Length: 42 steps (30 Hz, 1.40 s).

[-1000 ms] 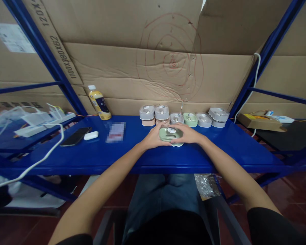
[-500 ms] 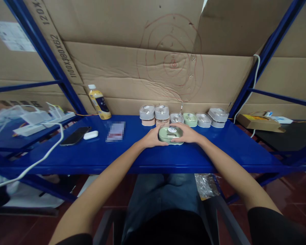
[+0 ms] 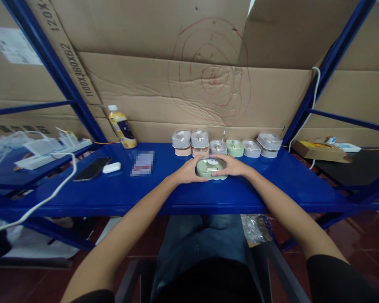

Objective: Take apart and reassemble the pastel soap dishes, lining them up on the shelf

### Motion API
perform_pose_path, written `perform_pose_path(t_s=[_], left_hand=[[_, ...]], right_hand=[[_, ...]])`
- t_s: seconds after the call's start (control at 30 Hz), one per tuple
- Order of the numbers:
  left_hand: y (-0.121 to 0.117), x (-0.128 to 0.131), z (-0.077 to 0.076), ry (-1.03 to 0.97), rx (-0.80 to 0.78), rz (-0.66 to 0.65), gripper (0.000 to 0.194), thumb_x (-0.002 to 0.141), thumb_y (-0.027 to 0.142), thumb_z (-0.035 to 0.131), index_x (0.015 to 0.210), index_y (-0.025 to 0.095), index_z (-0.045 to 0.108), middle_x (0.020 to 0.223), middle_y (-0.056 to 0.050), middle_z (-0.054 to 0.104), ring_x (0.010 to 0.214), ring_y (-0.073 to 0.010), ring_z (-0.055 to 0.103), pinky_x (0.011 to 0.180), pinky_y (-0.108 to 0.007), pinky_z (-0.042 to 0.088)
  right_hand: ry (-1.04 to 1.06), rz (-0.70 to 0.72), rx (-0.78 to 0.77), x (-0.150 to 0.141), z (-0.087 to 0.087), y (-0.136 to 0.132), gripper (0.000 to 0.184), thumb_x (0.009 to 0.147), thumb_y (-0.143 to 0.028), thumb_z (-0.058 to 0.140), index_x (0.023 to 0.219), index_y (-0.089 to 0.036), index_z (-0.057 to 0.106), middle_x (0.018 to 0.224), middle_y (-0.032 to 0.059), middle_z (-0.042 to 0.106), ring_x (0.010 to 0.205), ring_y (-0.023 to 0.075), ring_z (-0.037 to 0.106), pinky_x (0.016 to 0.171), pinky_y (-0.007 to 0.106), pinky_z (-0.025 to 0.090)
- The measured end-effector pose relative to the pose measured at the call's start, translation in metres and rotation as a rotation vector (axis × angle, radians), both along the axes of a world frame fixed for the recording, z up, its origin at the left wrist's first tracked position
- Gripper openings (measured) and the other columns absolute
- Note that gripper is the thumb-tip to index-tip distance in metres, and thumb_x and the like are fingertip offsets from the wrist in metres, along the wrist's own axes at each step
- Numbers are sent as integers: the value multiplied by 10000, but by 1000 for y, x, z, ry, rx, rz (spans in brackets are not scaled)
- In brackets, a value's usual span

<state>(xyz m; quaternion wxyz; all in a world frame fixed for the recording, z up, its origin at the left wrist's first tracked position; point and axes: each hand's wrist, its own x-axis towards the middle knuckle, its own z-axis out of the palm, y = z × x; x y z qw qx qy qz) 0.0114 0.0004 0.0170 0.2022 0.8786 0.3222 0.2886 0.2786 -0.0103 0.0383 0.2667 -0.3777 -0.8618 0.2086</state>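
A green oval lidded box with a round white sticker on top stands on the blue table, just in front of a row of similar boxes. My left hand is closed around its left side, thumb along the front. From the right, my right hand grips the same box, with the thumb reaching over its front. Behind are stacked pink boxes with grey lids, a smaller green box, and grey boxes. My fingers hide the far sides of the held box.
Left on the blue table are a yellow drink bottle, a blurred packet, a white earbud case and a black phone. A white cable crosses the left end. Cardboard stands behind.
Both hands keep their hold on the green box, which stays in the same place. The view has shifted very slightly.
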Motion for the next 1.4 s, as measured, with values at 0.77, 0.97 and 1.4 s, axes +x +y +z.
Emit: perform_pose_path(t_s=[0.77, 0.97, 1.4], left_hand=[[4, 4, -2, -279, 180, 169, 527, 879, 359, 706, 1332, 192, 495, 1177, -109, 677, 863, -172, 663, 740, -330, 553], [2, 6, -3, -223, 127, 164, 515, 878, 359, 702, 1326, 188, 514, 1143, -97, 666, 815, -168, 649, 688, -318, 545], [-2, 5, 0, -150, 94, 164, 494, 894, 338, 709, 1324, 197, 512, 1118, -77, 653, 737, -143, 638, 687, -317, 540]], right_hand=[[-267, -1277, 389, 89, 45, 53, 801, 757, -540, 796, 1349, -79, 516, 1286, 297, 579, 1169, 429, 555, 983, 547, 419], [-426, -1329, 375, 83, 26, 63, 756, 797, -501, 765, 1352, -47, 526, 1324, 301, 523, 1169, 418, 530, 968, 493, 391], [-451, -1221, 594, 76, 20, 52, 682, 941, -578, 526, 1314, -8, 553, 1383, 339, 505, 1301, 475, 427, 1028, 595, 363]])
